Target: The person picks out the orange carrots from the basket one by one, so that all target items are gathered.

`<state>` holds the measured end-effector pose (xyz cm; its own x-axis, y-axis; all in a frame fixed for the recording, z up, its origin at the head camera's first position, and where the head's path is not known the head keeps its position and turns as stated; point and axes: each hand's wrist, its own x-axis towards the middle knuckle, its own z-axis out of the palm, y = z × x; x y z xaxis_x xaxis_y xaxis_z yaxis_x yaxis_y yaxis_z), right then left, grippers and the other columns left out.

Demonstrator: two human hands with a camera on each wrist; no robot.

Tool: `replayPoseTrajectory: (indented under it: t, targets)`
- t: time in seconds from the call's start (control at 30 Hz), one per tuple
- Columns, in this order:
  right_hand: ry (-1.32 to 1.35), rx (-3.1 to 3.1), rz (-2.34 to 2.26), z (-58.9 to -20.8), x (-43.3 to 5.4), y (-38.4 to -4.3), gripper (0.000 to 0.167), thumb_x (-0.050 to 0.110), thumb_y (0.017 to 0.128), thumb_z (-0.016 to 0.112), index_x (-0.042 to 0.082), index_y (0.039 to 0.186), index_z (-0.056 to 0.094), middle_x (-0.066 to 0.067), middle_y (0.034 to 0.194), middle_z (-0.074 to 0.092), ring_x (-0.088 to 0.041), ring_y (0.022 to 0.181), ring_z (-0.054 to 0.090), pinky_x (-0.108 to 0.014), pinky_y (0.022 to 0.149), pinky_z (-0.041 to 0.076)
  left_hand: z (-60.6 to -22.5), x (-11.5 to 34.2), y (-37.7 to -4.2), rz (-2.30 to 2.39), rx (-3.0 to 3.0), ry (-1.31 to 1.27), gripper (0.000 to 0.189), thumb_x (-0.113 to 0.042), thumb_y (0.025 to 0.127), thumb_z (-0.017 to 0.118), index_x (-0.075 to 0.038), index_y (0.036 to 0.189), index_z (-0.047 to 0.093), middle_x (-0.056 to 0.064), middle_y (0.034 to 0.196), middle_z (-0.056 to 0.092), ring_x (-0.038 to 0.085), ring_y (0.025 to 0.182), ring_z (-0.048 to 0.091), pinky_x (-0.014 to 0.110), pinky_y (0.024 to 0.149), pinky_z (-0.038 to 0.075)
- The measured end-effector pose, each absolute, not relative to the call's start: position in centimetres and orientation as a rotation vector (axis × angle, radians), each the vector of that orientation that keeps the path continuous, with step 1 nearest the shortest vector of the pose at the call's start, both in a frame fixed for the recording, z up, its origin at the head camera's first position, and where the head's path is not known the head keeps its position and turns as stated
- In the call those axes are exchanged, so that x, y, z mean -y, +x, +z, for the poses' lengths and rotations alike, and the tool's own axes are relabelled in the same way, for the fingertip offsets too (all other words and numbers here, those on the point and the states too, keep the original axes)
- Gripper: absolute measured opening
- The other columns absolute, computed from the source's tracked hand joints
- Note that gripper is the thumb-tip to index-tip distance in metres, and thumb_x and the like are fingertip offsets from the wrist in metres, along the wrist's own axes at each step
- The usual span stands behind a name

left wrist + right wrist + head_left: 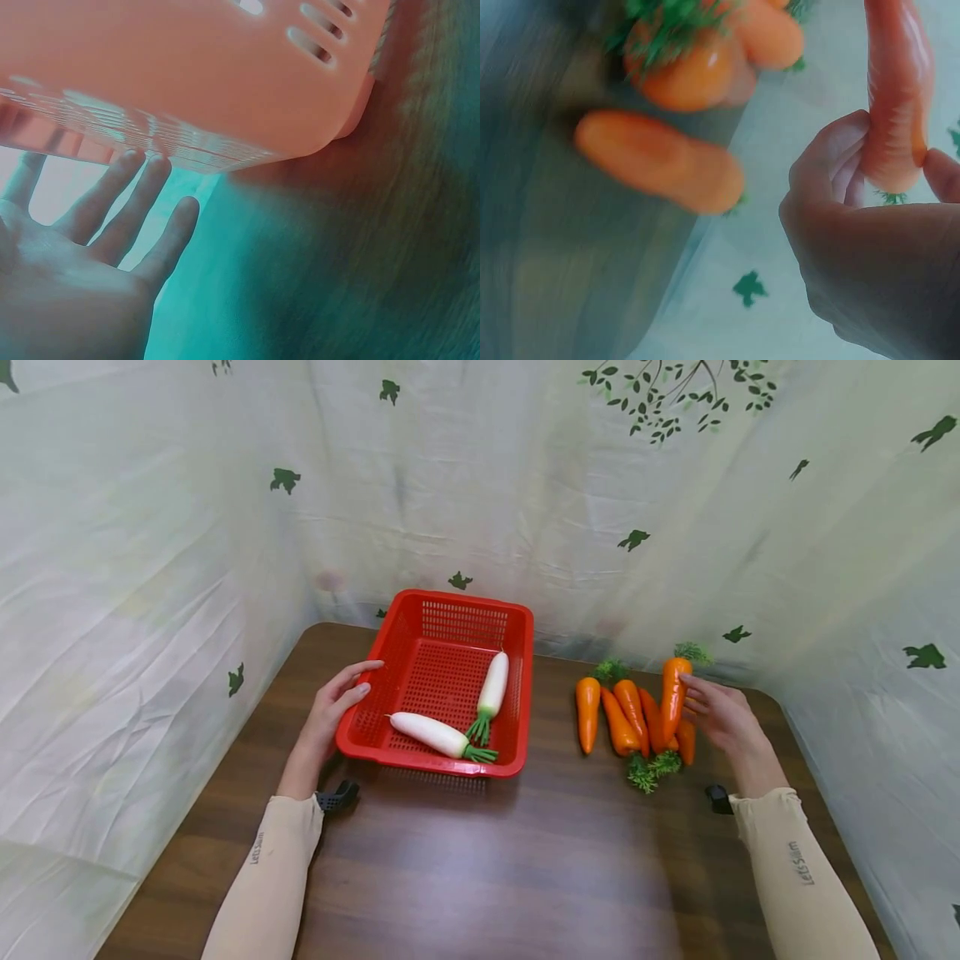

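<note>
My right hand (722, 714) pinches a carrot (675, 693) with a green top between thumb and fingers, raised over the other carrots. In the right wrist view, this carrot (900, 97) stands nearly upright in the fingers. At the left side of a red perforated basket (528, 693), my left hand (330, 710) has its fingertips right at the rim. The left wrist view shows its fingers (161, 240) spread and fairly straight by the basket wall (187, 97). Inside the basket lie two white radishes with green stems, one in front (427, 732) and one at the right (492, 685).
Several more carrots (619, 722) lie in a loose pile on the brown wooden table (480, 868), one (588, 714) slightly apart at the left. A pale curtain (480, 485) with leaf prints stands behind the table and along both sides.
</note>
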<state>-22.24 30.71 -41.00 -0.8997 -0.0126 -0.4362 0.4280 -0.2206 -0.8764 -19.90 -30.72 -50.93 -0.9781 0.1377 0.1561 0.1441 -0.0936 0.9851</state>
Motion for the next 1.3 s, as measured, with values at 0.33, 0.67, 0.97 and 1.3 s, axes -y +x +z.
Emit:
replayPoseTrajectory:
  t: [0.33, 0.67, 0.97, 1.3]
  targets:
    - [0.550, -1.761, -2.220, -41.9, -34.5, -21.4, 0.011, 0.021, 0.103, 0.070, 0.019, 0.092, 0.072, 0.005, 0.092, 0.076, -0.010, 0.087, 0.072, -0.026, 0.076, 0.063, -50.9, 30.8, -19.9, -2.298, 2.111, -0.345, 0.046, -0.022, 0.109, 0.055, -0.013, 0.154, 0.051, 0.016, 0.146, 0.054, 0.030, 0.119, 0.064, 0.034, 0.089, 0.064]
    - [0.650, -1.852, -2.168, -43.1, -36.4, -21.0, 0.024, 0.024, 0.102, 0.071, 0.025, 0.079, 0.077, 0.008, 0.084, 0.074, -0.006, 0.081, 0.071, -0.023, 0.071, 0.061, -51.0, 30.9, -19.9, -2.291, 2.122, -0.355, 0.046, -0.023, 0.109, 0.055, -0.014, 0.154, 0.051, 0.016, 0.148, 0.053, 0.029, 0.119, 0.064, 0.034, 0.088, 0.064]
    - [0.760, -1.980, -2.100, -45.8, -37.5, -20.7, 0.016, 0.028, 0.099, 0.075, 0.016, 0.102, 0.066, 0.012, 0.078, 0.071, -0.001, 0.076, 0.069, -0.019, 0.067, 0.060, -50.8, 30.8, -19.9, -2.290, 2.128, -0.347, 0.046, -0.023, 0.109, 0.056, -0.014, 0.154, 0.051, 0.016, 0.148, 0.053, 0.030, 0.119, 0.064, 0.034, 0.089, 0.064]
    - [0.740, -2.129, -2.013, -47.6, -38.0, -20.9, 0.017, 0.028, 0.100, 0.073, 0.015, 0.108, 0.064, 0.017, 0.079, 0.069, 0.002, 0.077, 0.067, -0.018, 0.069, 0.059, -51.0, 30.9, -19.9, -2.298, 2.117, -0.339, 0.046, -0.022, 0.109, 0.055, -0.013, 0.154, 0.051, 0.017, 0.150, 0.052, 0.032, 0.121, 0.062, 0.034, 0.090, 0.064]
